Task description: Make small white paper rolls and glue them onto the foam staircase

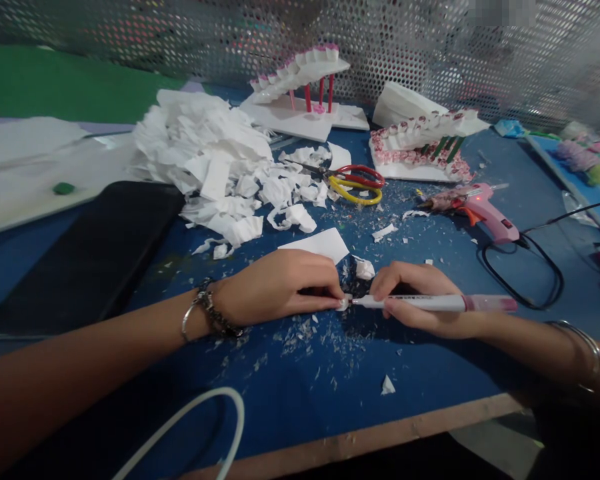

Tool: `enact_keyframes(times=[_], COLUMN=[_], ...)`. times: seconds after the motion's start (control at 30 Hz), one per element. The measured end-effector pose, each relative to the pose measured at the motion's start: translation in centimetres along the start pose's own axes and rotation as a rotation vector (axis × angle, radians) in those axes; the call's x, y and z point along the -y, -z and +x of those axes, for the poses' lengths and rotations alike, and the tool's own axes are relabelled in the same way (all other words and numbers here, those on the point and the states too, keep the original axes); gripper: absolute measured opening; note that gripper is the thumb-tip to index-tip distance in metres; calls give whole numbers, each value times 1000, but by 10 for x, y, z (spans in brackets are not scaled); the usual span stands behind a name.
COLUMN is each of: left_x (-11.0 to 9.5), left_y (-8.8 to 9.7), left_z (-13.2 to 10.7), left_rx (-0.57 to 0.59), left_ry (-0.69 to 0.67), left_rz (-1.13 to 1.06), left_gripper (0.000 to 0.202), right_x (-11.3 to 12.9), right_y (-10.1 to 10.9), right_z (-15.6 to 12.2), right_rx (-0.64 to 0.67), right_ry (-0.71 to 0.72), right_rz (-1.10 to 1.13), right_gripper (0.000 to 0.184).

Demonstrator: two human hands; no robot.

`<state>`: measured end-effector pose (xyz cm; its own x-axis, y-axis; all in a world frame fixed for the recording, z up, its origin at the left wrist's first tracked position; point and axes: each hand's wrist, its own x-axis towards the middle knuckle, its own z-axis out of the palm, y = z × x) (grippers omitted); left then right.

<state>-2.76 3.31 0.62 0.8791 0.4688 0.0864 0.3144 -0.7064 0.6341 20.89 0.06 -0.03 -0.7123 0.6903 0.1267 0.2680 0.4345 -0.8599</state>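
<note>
Between the thumb and fingers of my left hand [285, 283] is pinched a small white piece [343, 304], mostly covered by the fingertips. My right hand [420, 297] is closed round a white marker pen [425, 303] with a pinkish cap on its back end. The pen lies nearly level, its tip pointing left and touching or almost touching the white piece. Just behind the fingers are a flat white paper piece [320, 247] and a crumpled white scrap [364, 269]. Tiny white shavings are scattered on the blue table [300, 387] around both hands.
A heap of white paper [205, 143] and red-yellow scissors [357, 183] lie behind the hands. Two small models, one on red posts [307, 97] and one with green posts [443, 150], stand farther back. A pink glue gun [485, 210] with a cord, a black case [90, 260] and a white cable [200, 400] lie around.
</note>
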Motion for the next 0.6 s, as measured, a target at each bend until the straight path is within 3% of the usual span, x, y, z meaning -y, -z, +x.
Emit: enact_keyframes(times=[0.6], left_x=[0], left_y=[0], left_z=[-1], left_rx=[-6], left_ry=[9], left_rz=[-11], left_gripper=[18], right_x=[1], right_y=[1], right_z=[0], right_rx=[2], right_ry=[22], right_rz=[32], right_gripper=[4])
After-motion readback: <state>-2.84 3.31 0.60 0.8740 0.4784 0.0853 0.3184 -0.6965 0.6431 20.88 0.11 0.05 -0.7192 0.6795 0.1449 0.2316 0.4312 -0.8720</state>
